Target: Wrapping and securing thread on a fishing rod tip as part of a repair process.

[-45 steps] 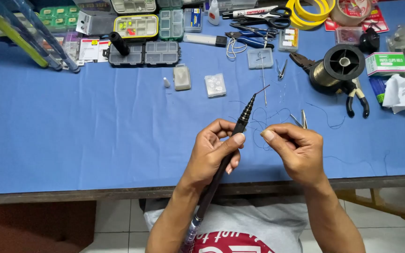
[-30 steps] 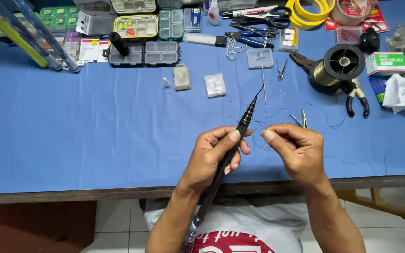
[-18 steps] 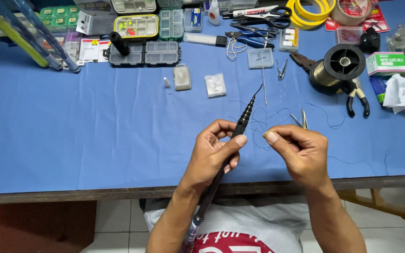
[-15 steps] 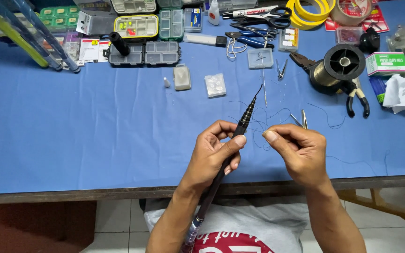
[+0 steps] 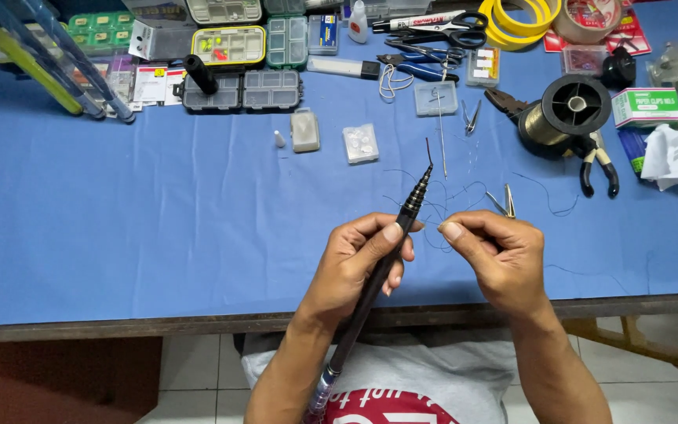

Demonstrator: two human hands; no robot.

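Black rod (image 5: 382, 263), left hand (image 5: 355, 267) clamped, tip up-right; right hand (image 5: 504, 263) pinches line (image 5: 442, 206).

A blue-covered table (image 5: 158, 235) carries it all; the black line spool (image 5: 570, 110) is the landmark; pliers (image 5: 596, 161) lie just below it, scissors (image 5: 441, 30) up-left, yellow tape rolls (image 5: 521, 17) above, clear tackle boxes (image 5: 241, 89) far left, crumpled white tissue (image 5: 672, 153) to its right.
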